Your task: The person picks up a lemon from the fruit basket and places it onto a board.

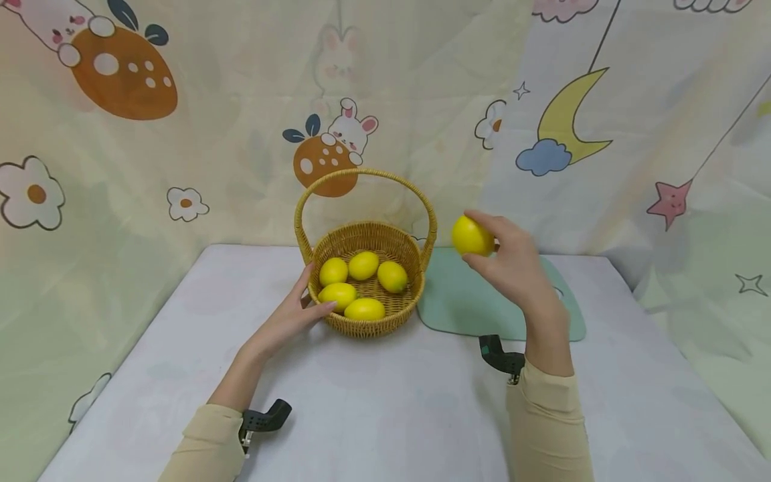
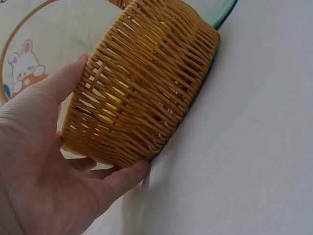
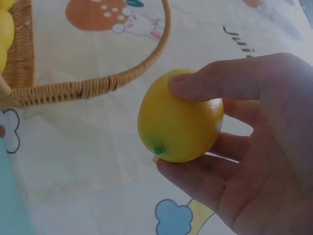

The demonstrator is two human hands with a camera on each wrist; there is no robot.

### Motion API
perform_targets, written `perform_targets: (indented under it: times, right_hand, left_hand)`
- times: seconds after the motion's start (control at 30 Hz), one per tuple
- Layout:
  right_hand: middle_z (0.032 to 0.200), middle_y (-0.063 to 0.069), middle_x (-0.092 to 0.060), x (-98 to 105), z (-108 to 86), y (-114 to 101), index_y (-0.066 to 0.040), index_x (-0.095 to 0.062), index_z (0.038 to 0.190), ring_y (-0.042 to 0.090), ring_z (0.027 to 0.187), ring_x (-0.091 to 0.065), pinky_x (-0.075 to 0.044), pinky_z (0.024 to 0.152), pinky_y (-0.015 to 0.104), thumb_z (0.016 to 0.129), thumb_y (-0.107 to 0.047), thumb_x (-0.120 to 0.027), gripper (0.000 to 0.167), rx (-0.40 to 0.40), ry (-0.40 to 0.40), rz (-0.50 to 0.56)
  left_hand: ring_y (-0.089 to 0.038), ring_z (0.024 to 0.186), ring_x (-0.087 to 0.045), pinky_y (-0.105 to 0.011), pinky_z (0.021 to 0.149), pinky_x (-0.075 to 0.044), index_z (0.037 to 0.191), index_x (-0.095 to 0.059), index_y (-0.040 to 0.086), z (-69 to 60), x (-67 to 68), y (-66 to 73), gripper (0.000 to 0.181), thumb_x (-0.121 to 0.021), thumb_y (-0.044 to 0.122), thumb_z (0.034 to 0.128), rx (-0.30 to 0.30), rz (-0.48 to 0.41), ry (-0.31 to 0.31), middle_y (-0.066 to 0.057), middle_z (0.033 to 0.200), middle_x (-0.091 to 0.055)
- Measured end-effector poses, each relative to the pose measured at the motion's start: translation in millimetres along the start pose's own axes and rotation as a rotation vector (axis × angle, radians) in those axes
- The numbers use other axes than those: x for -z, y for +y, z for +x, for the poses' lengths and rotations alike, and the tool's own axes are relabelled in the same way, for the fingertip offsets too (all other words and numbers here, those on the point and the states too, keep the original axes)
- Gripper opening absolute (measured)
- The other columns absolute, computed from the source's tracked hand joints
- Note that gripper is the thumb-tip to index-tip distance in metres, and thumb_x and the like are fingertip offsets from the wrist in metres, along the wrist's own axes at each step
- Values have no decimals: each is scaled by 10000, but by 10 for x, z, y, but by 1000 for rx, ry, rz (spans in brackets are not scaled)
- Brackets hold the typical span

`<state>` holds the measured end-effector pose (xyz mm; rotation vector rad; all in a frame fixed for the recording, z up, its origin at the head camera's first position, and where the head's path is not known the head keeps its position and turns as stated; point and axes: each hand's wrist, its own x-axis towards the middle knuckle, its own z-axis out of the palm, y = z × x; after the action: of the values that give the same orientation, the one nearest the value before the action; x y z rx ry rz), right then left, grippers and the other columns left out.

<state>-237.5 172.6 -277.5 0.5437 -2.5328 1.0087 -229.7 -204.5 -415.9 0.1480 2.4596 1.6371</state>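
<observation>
Wrinkled beige sleeves (image 1: 549, 425) are worn, with a bent black bracket (image 1: 268, 416) and small metallic part (image 1: 247, 439) beside each cuff (image 1: 221, 416).

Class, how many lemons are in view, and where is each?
6: one lemon in the right hand; five in the basket: back left, back middle, right, front left, front middle. No others show.

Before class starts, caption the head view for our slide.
Right hand pinches a lemon; left hand grips a wicker basket holding five more lemons.
</observation>
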Motion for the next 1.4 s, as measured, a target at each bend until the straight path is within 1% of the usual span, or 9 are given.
perform_targets:
  times: [0.1,0.27,0.37,0.5,0.6,0.83,1.1,1.2,1.4]
  right_hand:
    - [1373,136,-580,3,21,69,-149,-538,1435,322,1173,-545,-507,977,544,862,-71,-718,605,-38,0,-10]
    - [1428,147,-548,-52,66,202,-157,-504,1464,343,1161,-545,-516,953,541,883,-108,-689,611,-98,4,-40]
    - [1456,147,-529,-125,94,314,-177,-484,1480,354,1172,-539,-513,953,550,896,-146,-671,613,-151,-5,-46]
    - [1483,128,-501,-251,129,476,-217,-451,1501,346,1172,-523,-503,951,547,903,-198,-649,630,-239,-46,-23]
    - [1484,119,-501,-361,157,596,-225,-441,1506,339,1157,-521,-501,936,532,900,-222,-645,639,-277,-68,-19]
    - [1471,165,-515,-581,212,821,-160,-437,1507,373,1160,-537,-502,940,549,889,-229,-656,659,-291,-91,-35]
    - [1429,184,-545,-856,295,1030,-137,-446,1496,366,1134,-547,-494,926,524,888,-254,-669,658,-291,-130,-48]
    - [1408,188,-559,-965,330,1079,-124,-453,1490,363,1119,-548,-480,925,523,882,-253,-676,660,-279,-139,-51]
    - [1374,187,-584,-1154,388,1111,-81,-465,1474,352,1144,-563,-470,980,526,889,-220,-682,640,-241,-178,-63]
  left_hand:
    - [-388,1545,-103,-642,1193,-191,1543,75,496,-4,6,10,999,-670,571,880,5,1,1,113,1668,112]
    - [-387,1546,-103,-643,1195,-183,1542,73,496,-2,13,11,1002,-671,579,876,0,1,1,113,1668,112]
    - [-386,1546,-101,-638,1198,-183,1541,75,496,0,15,-8,1009,-673,587,870,-2,-4,0,106,1670,114]
    - [-388,1545,-103,-626,1199,-194,1543,76,491,4,10,-29,1016,-675,593,866,-6,-8,-1,99,1671,115]
    - [-392,1544,-104,-618,1201,-200,1550,74,478,10,7,-34,1016,-674,584,871,-10,-5,2,93,1673,113]
    - [-390,1546,-93,-615,1202,-201,1550,85,472,7,6,-23,1030,-677,588,867,-11,-10,-3,98,1671,120]
    - [-409,1541,-91,-614,1198,-213,1547,80,482,21,10,-48,1037,-690,583,859,-4,-15,5,96,1671,124]
    - [-397,1544,-88,-613,1199,-208,1543,68,496,20,1,-42,1036,-698,586,851,2,-19,8,110,1670,118]
    - [-360,1554,-49,-612,1222,-141,1546,71,482,12,-4,-38,1007,-689,524,887,-17,-44,8,132,1663,115]
